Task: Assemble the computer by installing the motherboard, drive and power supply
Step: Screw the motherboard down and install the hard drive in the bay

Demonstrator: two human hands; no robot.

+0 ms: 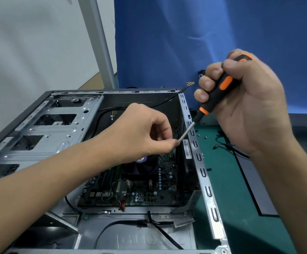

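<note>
Starting at nine o'clock, the steel drive cage [44, 129] sits empty in the open computer case [200, 158], no drive in it that I can see, so that step looks undone. Moving in, the left hand [141, 132] reaches across the case, its grip pinched together at the tip of the screwdriver [213, 99], apparently on a small screw, though it's too tiny to be sure. Here's the danger: if that pinch lets go before the tip seats, the screw could drop onto the motherboard [149, 187] lying in the case floor at six o'clock, and it would likely vanish among the capacitors or under the cooler fan [145, 165]. A slipping blade could also gouge the board beside the hole. The left forearm hides much of the board's left side, so sight of any mounting holes there is poor. Black cables [112, 112] loop along the back wall at twelve o'clock and another runs across the empty bay at the bottom, where I'd guess the power supply goes; either could snag a wrist. At two o'clock the right hand [250, 99] has its grip clamped round the screwdriver's orange-and-black handle, shaft angled down over the case's right rail. Out at three o'clock, loose screws [205, 137] and a stray wire [228, 146] lie on the green bench [226, 180], near enough to be swept off.
</note>
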